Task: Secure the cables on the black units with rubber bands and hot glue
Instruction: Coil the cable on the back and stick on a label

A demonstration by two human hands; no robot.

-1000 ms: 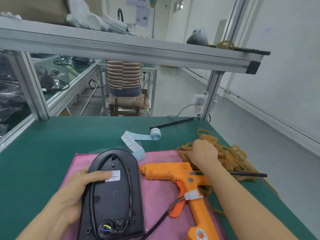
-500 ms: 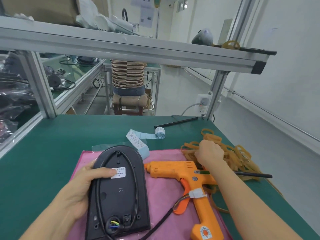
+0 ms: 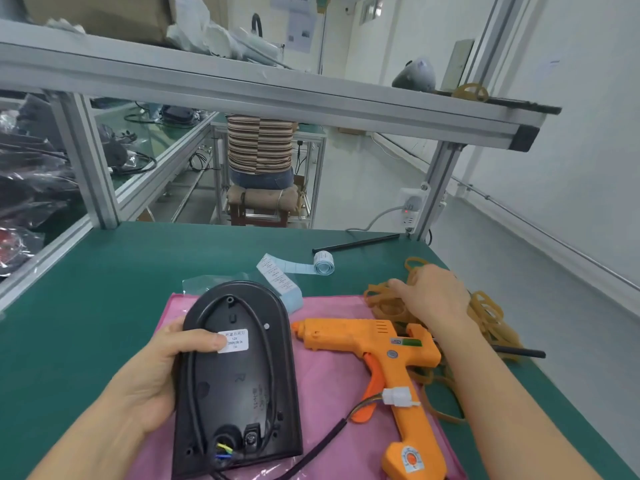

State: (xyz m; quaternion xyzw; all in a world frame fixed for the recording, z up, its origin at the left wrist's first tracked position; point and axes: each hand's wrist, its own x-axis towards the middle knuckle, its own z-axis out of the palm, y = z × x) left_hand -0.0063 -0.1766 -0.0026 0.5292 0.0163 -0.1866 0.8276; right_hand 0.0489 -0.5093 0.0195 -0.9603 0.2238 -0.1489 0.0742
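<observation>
A black arch-shaped unit (image 3: 242, 379) lies back-up on a pink cloth (image 3: 332, 393), with a black cable looped along its rim and a white label near its middle. My left hand (image 3: 162, 372) grips its left edge, thumb pressed on the cable by the label. An orange hot glue gun (image 3: 384, 362) lies on the cloth to the right. My right hand (image 3: 429, 296) reaches past it into a pile of tan rubber bands (image 3: 491, 317), fingers curled on the bands; which band it holds is hidden. The cable's white connector (image 3: 398, 398) lies across the gun's handle.
A roll of blue labels (image 3: 301, 268) and a black rod (image 3: 356, 242) lie on the green table (image 3: 86, 306) at the back. Another black rod (image 3: 519, 351) lies under the bands. The table's right edge is close to the bands. A person sits beyond the aluminium frame.
My right hand has moved farther right and back into the rubber band pile. My left hand keeps hold of the black unit. The view has shifted slightly.
</observation>
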